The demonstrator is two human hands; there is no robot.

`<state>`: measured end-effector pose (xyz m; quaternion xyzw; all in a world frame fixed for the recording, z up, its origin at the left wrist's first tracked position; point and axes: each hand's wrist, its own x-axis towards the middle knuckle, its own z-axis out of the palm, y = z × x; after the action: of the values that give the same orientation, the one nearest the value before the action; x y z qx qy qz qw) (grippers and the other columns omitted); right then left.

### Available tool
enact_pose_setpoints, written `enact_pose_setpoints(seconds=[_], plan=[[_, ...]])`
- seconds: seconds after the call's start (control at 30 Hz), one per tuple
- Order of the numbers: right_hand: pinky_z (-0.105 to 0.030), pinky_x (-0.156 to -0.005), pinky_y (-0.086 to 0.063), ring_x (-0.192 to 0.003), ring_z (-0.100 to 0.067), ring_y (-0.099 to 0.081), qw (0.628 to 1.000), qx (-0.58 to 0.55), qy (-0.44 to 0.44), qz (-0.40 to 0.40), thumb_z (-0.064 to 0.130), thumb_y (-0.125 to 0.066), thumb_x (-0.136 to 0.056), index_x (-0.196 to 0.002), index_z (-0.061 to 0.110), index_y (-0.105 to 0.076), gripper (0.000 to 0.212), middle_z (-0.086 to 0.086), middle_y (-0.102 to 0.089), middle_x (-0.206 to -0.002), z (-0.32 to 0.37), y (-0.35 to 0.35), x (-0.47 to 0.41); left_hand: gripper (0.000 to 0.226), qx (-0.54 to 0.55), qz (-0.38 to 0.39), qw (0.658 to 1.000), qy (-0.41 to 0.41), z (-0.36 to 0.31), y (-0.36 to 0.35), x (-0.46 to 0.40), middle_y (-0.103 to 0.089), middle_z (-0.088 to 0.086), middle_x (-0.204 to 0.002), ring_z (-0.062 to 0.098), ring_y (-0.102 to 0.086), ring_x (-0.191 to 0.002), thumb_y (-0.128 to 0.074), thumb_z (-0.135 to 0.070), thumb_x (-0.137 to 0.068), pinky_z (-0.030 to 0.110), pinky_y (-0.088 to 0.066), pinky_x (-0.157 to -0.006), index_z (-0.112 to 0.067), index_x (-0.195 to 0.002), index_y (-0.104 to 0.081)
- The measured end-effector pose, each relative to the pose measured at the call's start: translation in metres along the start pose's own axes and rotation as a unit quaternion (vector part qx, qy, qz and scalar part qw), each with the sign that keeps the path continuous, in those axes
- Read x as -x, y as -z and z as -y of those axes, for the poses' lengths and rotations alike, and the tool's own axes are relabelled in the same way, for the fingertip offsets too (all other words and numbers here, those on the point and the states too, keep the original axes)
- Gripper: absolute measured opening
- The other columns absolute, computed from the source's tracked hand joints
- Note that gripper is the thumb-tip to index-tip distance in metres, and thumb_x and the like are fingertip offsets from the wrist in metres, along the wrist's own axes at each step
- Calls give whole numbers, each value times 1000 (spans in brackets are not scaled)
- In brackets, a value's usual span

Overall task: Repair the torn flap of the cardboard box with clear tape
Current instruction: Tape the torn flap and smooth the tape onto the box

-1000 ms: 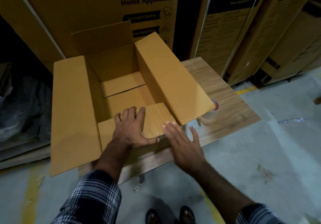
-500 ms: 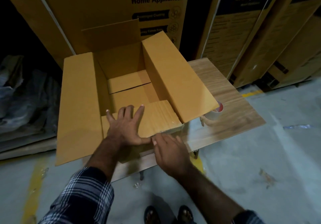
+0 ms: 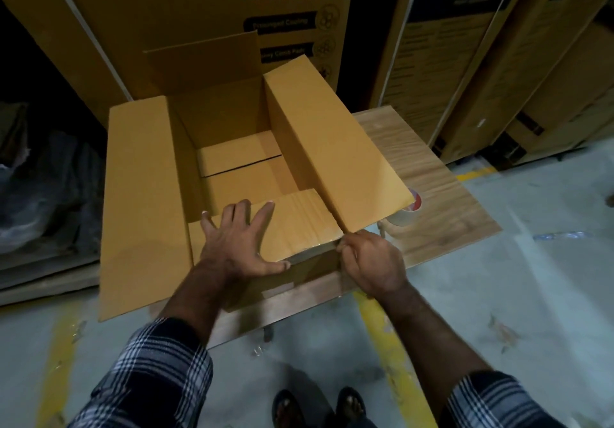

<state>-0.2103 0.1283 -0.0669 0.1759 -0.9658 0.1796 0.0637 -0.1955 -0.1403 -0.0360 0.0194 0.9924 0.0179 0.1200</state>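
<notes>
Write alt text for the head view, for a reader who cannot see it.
A person's left hand lies flat on the near flap of an open cardboard box, while the right hand pinches the flap's right corner. A tape roll sits on the wooden board beside it.

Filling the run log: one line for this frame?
left hand: flat on near flap | right hand: pinching flap's right corner | tape roll: on wooden board, untouched
</notes>
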Motion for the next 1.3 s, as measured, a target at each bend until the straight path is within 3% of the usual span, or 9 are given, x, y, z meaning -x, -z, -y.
enact_pose_setpoints(seconds=[0.13, 0.3, 0.5, 0.67, 0.8, 0.87, 0.97, 1.07, 1.3], plan=[[-34, -60, -54, -65, -22, -64, 999, -10, -37, -16, 39, -36, -96, -86, 18, -68, 39, -1, -68, -78, 24, 1, 16, 131, 3, 5, 1000, 6, -1, -1, 1, -15, 11, -161, 33, -20, -146, -39, -101, -50, 78, -14, -109, -39, -156, 4], [-37, -64, -53, -69, -18, -60, 994, -67, 76, 50, 37, -39, -96, -89, 22, -66, 31, 1, -67, -81, 83, -16, 22, 134, -4, 2, 1000, 1, -3, 0, 2, -18, 13, -159, 33, -23, -143, -29, -103, -46, 77, -16, -109, -36, -158, 1], [-28, -61, -36, -67, -20, -61, 997, -27, 55, 47, 45, -34, -93, -89, 22, -71, 43, 0, -71, -75, 47, -15, -1, 134, -5, -5, 1000, -5, 0, 1, 1, -18, 17, -159, 36, -23, -143, -37, -100, -48, 75, -16, -110, -33, -157, 1], [-33, -68, -52, -83, -23, -66, 998, 32, -33, 36, 47, -29, -90, -93, 24, -72, 49, 0, -73, -89, -6, 5, -5, 130, -5, 10, 1000, -17, 1, 4, 3, -16, 16, -161, 35, -20, -146, -45, -97, -54, 77, -13, -111, -35, -157, 3], [-35, -65, -56, -74, -20, -66, 998, 57, -38, -3, 46, -32, -95, -98, 26, -65, 38, 3, -71, -85, 5, 18, 16, 129, 2, -39, 999, -22, -6, 11, 19, 0, 13, -168, 32, -5, -154, -39, -99, -57, 73, 5, -115, -31, -159, 2], [-36, -70, -54, -83, -20, -66, 998, 37, 10, -56, 37, -45, -94, -106, 22, -66, 29, 1, -71, -93, 19, 15, 40, 121, 35, -135, 989, -50, -21, 3, 40, 4, 13, -169, 29, 1, -156, -39, -93, -68, 66, 6, -119, -22, -161, -6], [-44, -102, -47, -131, -21, -54, 995, 3, 82, -62, 29, -55, -92, -139, 12, -54, 50, -6, -61, -139, 43, -1, 67, 92, 126, -238, 958, -94, -64, -31, 82, -10, 9, -169, 24, -6, -156, -51, -60, -87, 56, -9, -124, -14, -159, -18], [-49, -116, -36, -150, -21, -31, 989, 21, 143, -39, 33, -59, -94, -151, 9, -41, 64, -9, -40, -159, 56, -19, 71, 77, 174, -244, 951, -77, -98, -60, 100, -18, 13, -167, 27, -13, -155, -43, -31, -89, 54, -20, -123, -7, -158, -18], [-57, -119, -26, -155, -22, -17, 981, 91, 167, 29, 39, -47, -98, -157, 10, -26, 69, -10, -22, -166, 53, -23, 43, 79, 128, -196, 972, -15, -98, -68, 82, -14, 16, -167, 30, -11, -155, -52, -20, -88, 50, -15, -124, -4, -158, -19]])
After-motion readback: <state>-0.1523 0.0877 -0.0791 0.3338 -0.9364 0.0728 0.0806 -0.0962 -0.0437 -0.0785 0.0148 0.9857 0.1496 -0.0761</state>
